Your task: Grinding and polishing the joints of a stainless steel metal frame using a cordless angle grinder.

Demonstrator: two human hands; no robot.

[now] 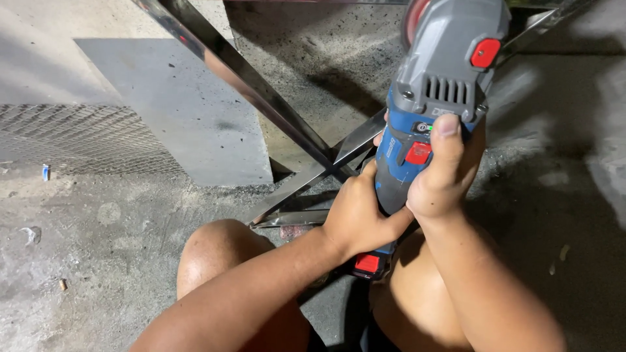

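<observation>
Cordless angle grinder (435, 98), blue and grey, held over crossed polished metal bars (306, 146) above a concrete floor (117, 248), its disc (412, 18) at the top edge near the far bar. The left hand (357, 215) wraps closed around the lower body while the right hand (443, 176) clasps the upper body, thumb by the switch. The tool looks rigid, fairly heavy and battery-weighted at the rear, so a two-handed hold on the body, clear of the disc, seems best.

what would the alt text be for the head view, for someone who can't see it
Seen from above, a person's left hand and right hand grip a blue and grey cordless angle grinder with red buttons, its head pointing at crossed shiny metal bars. The person crouches with bare knees over a dusty concrete floor, with a sheet of wire mesh at left.
</observation>
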